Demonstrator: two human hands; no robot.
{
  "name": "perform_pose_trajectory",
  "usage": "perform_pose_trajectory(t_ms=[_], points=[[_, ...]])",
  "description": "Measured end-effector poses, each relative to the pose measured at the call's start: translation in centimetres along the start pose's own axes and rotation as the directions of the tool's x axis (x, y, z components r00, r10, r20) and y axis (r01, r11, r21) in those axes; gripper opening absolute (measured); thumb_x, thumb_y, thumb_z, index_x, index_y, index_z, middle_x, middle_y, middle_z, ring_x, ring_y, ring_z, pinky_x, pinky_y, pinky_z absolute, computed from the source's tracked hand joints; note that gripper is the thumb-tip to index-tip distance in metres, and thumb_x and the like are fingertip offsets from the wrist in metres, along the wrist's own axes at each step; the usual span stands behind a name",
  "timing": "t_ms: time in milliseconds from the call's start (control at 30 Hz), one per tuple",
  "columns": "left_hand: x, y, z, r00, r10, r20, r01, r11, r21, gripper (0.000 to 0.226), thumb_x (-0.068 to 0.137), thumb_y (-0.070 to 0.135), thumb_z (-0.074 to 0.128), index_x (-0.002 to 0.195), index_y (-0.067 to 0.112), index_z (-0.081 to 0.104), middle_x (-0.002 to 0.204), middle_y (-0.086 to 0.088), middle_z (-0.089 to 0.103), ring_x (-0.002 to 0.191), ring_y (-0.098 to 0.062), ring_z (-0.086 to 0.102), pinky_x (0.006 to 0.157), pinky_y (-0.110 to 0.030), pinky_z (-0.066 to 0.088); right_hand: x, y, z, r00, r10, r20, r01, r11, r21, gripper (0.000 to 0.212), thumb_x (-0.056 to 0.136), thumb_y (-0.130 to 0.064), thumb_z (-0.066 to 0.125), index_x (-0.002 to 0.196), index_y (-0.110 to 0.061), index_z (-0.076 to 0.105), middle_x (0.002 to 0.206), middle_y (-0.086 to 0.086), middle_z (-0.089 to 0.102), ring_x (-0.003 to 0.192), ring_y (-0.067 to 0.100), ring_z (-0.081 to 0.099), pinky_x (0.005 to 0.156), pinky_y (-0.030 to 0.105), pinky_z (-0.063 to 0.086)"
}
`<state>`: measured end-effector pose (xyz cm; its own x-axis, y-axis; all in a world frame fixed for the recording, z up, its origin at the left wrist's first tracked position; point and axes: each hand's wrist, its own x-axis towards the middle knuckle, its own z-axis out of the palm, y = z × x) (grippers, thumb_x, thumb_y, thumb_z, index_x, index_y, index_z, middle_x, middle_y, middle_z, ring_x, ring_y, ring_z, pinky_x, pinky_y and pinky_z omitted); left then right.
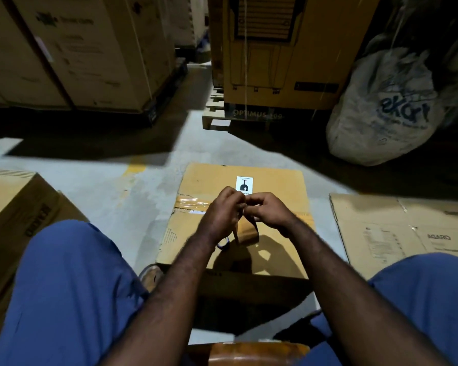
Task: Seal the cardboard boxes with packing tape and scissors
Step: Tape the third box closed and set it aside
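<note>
You wear loose, plain blue cloth trousers [72, 286], softly creased over both thighs. Your forearms [169, 299] are bare down to the frame's lower edge, as are your left hand [220, 215] and right hand [270, 212]. The rounded brown shape under your left knee may be a sandal [151, 276]; the light is dim.

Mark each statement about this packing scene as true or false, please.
1. The left hand and the right hand pinch a piece of tape above the cardboard box. True.
2. The box top has no tape. False: a tape strip crosses it.
3. A white sack stands at the far right. True.
4. The flattened cardboard lies left of the box. False: it lies on its right.
</note>
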<state>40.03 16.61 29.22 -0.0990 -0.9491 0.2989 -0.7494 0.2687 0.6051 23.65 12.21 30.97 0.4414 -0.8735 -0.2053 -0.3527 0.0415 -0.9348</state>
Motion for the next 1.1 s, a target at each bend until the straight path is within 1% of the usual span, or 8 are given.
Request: perform_pose_trajectory(t_ms=[133, 200, 333, 433, 567, 733, 900, 1100], points=[[-0.2, -1.1, -0.7, 0.995, -0.083, -0.045, 0.081, 0.995, -0.051, 0.016, 0.091, 0.006, 0.071, 0.105, 0.012, 0.072, 0.1, -0.001, 0.05, 0.088, -0.01, 0.053, 0.073, -0.005, 0.038, 0.7, -0.1, 1.2, 0.997, 0.076, -0.009, -0.074, 0.988, 0.139, 0.01, 0.084, 0.004, 0.068, 0.09, 0.005, 0.076, 0.081, 0.022, 0.067, 0.077, 0.025, 0.057, 0.072, 0.043, 0.05], [-0.4, -1.3, -1.1, 0.987, -0.136, -0.089, 0.125, 0.985, -0.122, 0.021, 0.088, 0.007, 0.074, 0.108, 0.014, 0.076, 0.094, -0.003, 0.061, 0.085, -0.015, 0.061, 0.071, -0.016, 0.045, 0.9, -0.3, 1.8, 0.993, 0.107, -0.058, -0.096, 0.98, 0.174, 0.01, 0.082, 0.006, 0.074, 0.087, 0.0, 0.079, 0.092, 0.024, 0.074, 0.083, 0.024, 0.067, 0.081, 0.041, 0.059], [-0.3, -1.5, -1.6, 0.887, -0.436, -0.152, 0.339, 0.838, -0.427, 0.059, 0.087, 0.02, 0.079, 0.142, 0.021, 0.057, 0.087, 0.003, 0.076, 0.083, -0.011, 0.074, 0.074, -0.03, 0.061, 1.8, 1.0, 3.0, 0.968, 0.109, -0.226, -0.1, 0.994, 0.053, 0.015, 0.079, -0.009, 0.084, 0.067, -0.016, 0.079, 0.075, 0.003, 0.077, 0.078, 0.022, 0.072, 0.076, 0.04, 0.06], [-0.1, -2.1, -2.0, 0.795, -0.58, -0.18, 0.437, 0.753, -0.492, 0.057, 0.085, 0.042, 0.077, 0.134, 0.018, 0.063, 0.093, 0.002, 0.075, 0.088, -0.015, 0.073, 0.08, -0.042, 0.062, 2.1, 0.5, 3.4, 0.927, 0.115, -0.356, -0.021, 0.966, 0.258, 0.009, 0.083, -0.007, 0.082, 0.076, -0.011, 0.079, 0.085, 0.011, 0.078, 0.08, 0.022, 0.07, 0.081, 0.043, 0.06], [-1.2, -0.7, -2.2, 0.897, -0.442, -0.019, 0.385, 0.802, -0.456, 0.021, 0.092, 0.04, 0.072, 0.098, 0.02, 0.074, 0.086, 0.006, 0.076, 0.08, -0.003, 0.071, 0.075, -0.025, 0.057, 2.7, -1.8, 3.0, 0.921, 0.156, -0.357, 0.08, 0.822, 0.564, 0.014, 0.089, -0.001, 0.074, 0.101, 0.007, 0.073, 0.098, 0.021, 0.073, 0.087, 0.025, 0.068, 0.08, 0.036, 0.06], [-0.9, 0.2, -3.3, 0.914, -0.402, -0.046, 0.349, 0.841, -0.412, 0.015, 0.092, 0.035, 0.071, 0.077, 0.033, 0.067, 0.068, 0.013, 0.07, 0.064, -0.002, 0.062, 0.059, -0.022, 0.048, 3.0, -2.2, 4.0, 0.937, 0.049, -0.345, 0.08, 0.934, 0.348, 0.007, 0.091, -0.011, 0.075, 0.092, -0.004, 0.076, 0.086, 0.007, 0.076, 0.08, 0.017, 0.067, 0.076, 0.038, 0.058], [-1.5, -0.8, -5.2, 0.926, -0.377, -0.005, 0.335, 0.829, -0.447, 0.013, 0.094, 0.03, 0.07, 0.084, 0.037, 0.068, 0.068, 0.013, 0.07, 0.065, -0.009, 0.066, 0.063, -0.037, 0.058, 3.4, -2.9, 4.4, 0.949, -0.055, -0.31, 0.124, 0.97, 0.209, 0.005, 0.086, -0.018, 0.081, 0.088, -0.013, 0.08, 0.083, -0.007, 0.078, 0.074, -0.002, 0.069, 0.072, 0.027, 0.051], [-2.1, -1.0, -6.8, 0.942, -0.335, -0.014, 0.297, 0.854, -0.427, 0.009, 0.097, 0.022, 0.068, 0.1, 0.03, 0.066, 0.067, 0.025, 0.067, 0.061, 0.008, 0.061, 0.055, -0.013, 0.045, 3.9, -2.9, 5.6, 0.96, -0.044, -0.276, 0.115, 0.963, 0.243, 0.01, 0.086, -0.023, 0.081, 0.092, -0.016, 0.08, 0.092, -0.001, 0.079, 0.093, 0.019, 0.073, 0.081, 0.038, 0.058]])
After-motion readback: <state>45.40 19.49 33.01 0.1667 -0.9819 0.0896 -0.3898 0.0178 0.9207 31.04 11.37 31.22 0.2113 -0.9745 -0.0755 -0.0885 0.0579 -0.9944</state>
